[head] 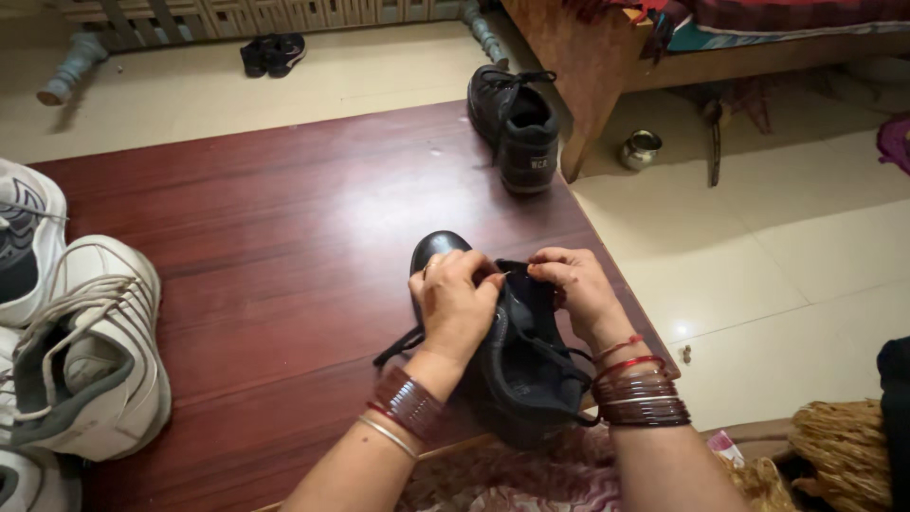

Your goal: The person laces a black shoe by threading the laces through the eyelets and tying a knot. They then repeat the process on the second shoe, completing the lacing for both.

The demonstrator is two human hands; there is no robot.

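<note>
Dark red wooden counter (284, 218) under everything, running far ahead and to the left of both grips. Well left of the left hand (453, 305): white sneakers (90, 360), laces in but loose. Far ahead of the right hand (576, 289): second black shoe (519, 128), lace already threaded and lying slack. Directly under both grips: black shoe (517, 365), toe pointing away. Both grips pinched shut on its lace (403, 343) near the upper eyelets; one end trailing left over the counter. Lacing apparently partway, knot not yet tied.

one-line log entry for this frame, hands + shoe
left hand: pinching lace | right hand: pinching lace | black shoe: on wooden table | second black shoe: far edge
</note>
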